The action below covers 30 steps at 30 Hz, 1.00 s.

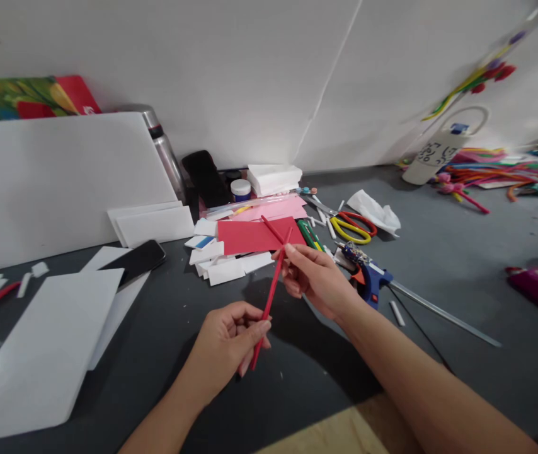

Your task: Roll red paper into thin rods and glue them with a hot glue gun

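Note:
Two thin red strips cross near their upper ends, in front of a sheet of red paper (245,236). The longer red strip (273,284) slants down toward me. Its lower part is pinched between the thumb and fingers of my left hand (234,337). My right hand (314,274) has thumb and fingers closed at the crossing point, where the shorter red strip (272,228) sticks out to the upper left. Both hands are above the dark table (297,391). Small white paper pieces (226,270) lie just beyond them.
A blue glue gun (373,280), scissors with yellow and red handles (351,227) and crumpled tissue (375,211) lie to the right. White boards (46,340) and a black phone (143,260) are at left. A white bottle (434,154) stands near pipe cleaners (500,170).

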{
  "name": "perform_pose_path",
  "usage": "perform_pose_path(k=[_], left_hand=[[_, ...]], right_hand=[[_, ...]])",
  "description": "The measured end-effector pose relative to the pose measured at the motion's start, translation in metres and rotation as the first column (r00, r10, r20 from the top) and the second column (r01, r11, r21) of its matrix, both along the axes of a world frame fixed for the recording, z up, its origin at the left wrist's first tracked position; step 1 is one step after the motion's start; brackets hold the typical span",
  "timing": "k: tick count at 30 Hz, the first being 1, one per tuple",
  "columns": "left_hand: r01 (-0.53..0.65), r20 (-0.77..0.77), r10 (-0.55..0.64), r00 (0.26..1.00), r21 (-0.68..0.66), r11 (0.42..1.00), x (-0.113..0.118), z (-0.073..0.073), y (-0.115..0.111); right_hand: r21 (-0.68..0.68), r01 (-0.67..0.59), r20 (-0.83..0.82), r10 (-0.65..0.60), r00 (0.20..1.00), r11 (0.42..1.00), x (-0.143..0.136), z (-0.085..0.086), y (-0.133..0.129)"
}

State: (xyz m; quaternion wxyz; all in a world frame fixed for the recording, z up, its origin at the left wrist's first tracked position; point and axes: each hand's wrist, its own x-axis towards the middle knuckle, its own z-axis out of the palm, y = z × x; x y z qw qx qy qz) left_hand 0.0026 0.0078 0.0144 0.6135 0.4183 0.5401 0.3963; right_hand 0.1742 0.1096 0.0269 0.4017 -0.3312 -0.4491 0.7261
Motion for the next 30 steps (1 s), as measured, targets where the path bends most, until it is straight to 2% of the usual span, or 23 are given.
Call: perform_pose_path(k=[5, 9, 12, 18, 24, 30], left_hand=[[0.033, 0.046, -0.034, 0.998, 0.021, 0.999, -0.001, 0.0, -0.001], [-0.022, 0.066, 0.019, 0.998, 0.048, 0.999, -0.003, 0.003, 0.0], [-0.063, 0.056, 0.06, 0.997, 0.052, 0.997, -0.005, 0.004, 0.002], [-0.094, 0.072, 0.092, 0.993, 0.027, 0.995, -0.004, 0.005, 0.001], [-0.138, 0.074, 0.136, 0.988, 0.01, 0.99, -0.005, 0.004, 0.002], [-0.136, 0.091, 0.136, 0.987, -0.001, 0.991, -0.007, 0.001, 0.002]], right_hand=[[0.024, -0.038, 0.031, 0.037, 0.999, 0.999, -0.002, 0.001, -0.004], [-0.004, -0.208, 0.08, 0.208, 0.975, 0.978, -0.01, 0.0, -0.016], [-0.014, -0.258, 0.074, 0.258, 0.963, 0.966, -0.016, -0.001, -0.021], [-0.058, -0.254, 0.056, 0.258, 0.965, 0.965, -0.015, 0.0, -0.02], [-0.002, -0.094, 0.172, 0.093, 0.981, 0.996, -0.011, 0.0, -0.016], [0.002, -0.051, 0.204, 0.049, 0.978, 0.999, -0.015, 0.0, -0.017]])
